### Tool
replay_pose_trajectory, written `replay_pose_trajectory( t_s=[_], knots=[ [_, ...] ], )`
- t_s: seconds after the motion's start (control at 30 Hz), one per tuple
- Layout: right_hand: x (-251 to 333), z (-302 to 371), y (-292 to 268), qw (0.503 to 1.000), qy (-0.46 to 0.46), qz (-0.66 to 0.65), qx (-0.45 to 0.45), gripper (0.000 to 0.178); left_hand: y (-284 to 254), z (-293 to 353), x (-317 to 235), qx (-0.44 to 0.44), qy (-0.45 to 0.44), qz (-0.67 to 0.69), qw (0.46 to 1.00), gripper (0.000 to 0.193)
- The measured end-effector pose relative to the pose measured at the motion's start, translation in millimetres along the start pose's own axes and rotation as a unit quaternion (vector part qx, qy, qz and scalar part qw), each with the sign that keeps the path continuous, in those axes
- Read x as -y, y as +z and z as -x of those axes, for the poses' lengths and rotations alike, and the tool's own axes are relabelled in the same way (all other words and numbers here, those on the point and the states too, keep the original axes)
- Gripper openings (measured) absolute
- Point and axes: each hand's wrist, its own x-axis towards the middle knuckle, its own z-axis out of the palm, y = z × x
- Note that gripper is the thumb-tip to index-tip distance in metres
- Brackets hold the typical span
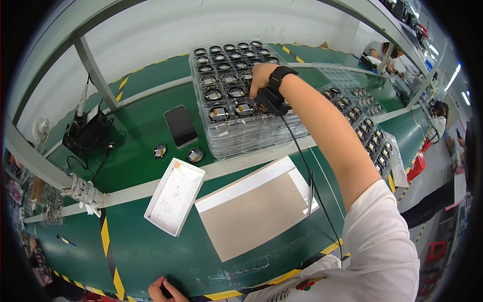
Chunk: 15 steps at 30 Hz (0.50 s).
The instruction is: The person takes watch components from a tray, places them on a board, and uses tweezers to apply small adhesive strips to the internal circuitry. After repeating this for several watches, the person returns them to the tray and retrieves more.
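My right hand [261, 79] reaches over a tall stack of clear plastic trays [236, 138]. It is at the top tray's right side, among round black-rimmed parts [213, 94] set in rows of pockets. Its fingertips are hidden, so whether it holds a part cannot be seen. A black strap [282, 75] and a small black device [272, 102] are on that wrist and hand, with a black cable hanging down. My left hand [163, 292] rests at the table's front edge, only partly in view. Its thumb and a finger stand apart around a dark gap.
Left of the stack lie a dark smartphone [181, 127] and two loose round parts [195, 154]. A white box lid [171, 201] and a brown-and-white board [251, 211] lie nearer, with tweezers [311, 191] beside the board. Filled trays [370, 136] stand at right. Metal shelf posts [95, 73] frame the bench.
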Motion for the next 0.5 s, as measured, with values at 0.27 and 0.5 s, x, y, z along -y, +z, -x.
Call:
replay_pose_trajectory(
  t_s=[0.27, 0.5],
  knots=[
    [-10.5, -3.0, 5.3, 1.000, -0.009, -0.016, -0.016, 0.058, -4.9, 0.1, 6.8, 0.001, 0.007, 0.007, 1.000, 0.010],
    [7.2, 6.9, -2.8, 1.000, 0.020, 0.013, 0.002, 0.050, -5.1, 0.2, 9.2, 0.000, 0.009, 0.001, 1.000, 0.010]
  ],
)
